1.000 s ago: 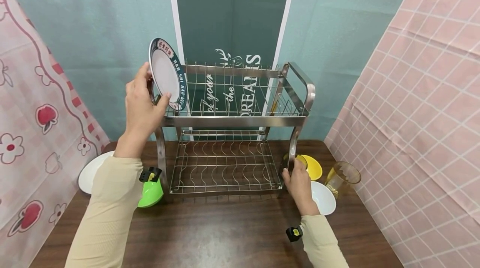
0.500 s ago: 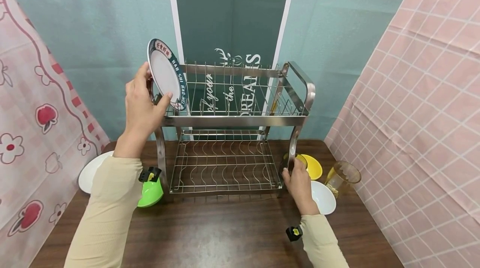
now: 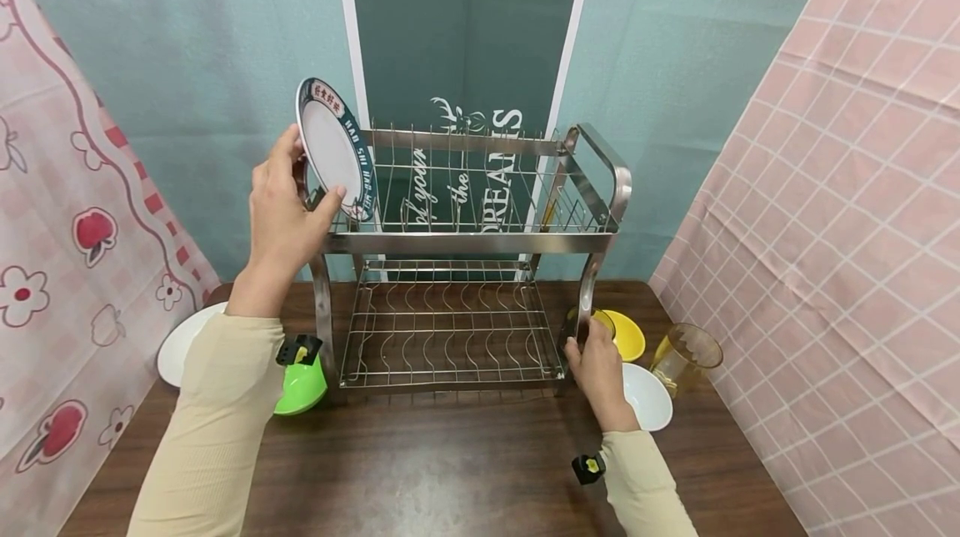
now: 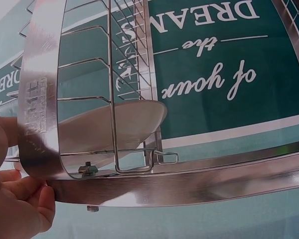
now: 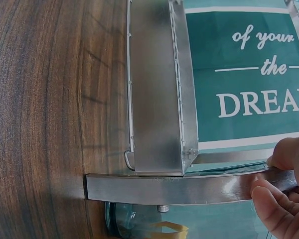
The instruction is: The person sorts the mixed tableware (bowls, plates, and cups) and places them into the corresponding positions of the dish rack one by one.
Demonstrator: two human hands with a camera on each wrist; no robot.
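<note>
We look down on a dark, wood-grained counter [image 3: 405, 470] whose front catches a pale patch of light. Fabric closes it in: a fruit-and-flower cloth [image 3: 60, 337] on the left, a pink cloth [image 3: 840, 228] ruled with white squares on the right, and a blue-green hanging [image 3: 240, 45] with a dark green panel [image 3: 465, 28] behind.

Toward the back of the counter stands a two-tier steel rack [image 3: 461, 243]. At the left end of its upper tier we find the plate [image 3: 330, 149], on edge and tilted, its dark-bordered face turned to the right. The left hand's [image 3: 283, 216] grip is closed on the plate's rim, thumb in front, fingers against the rack's frame. The right hand's [image 3: 598, 374] grip is wrapped round the rack's front right leg [image 3: 587, 291].

To the left of the rack we see a green bowl [image 3: 303, 391] and a white dish [image 3: 183, 345], both partly hidden by a cream sleeve [image 3: 210, 429]. To the right, near the other hand, lie a yellow bowl [image 3: 632, 338] and a white bowl [image 3: 648, 399], with an amber glass [image 3: 686, 353] beside the pink cloth.
</note>
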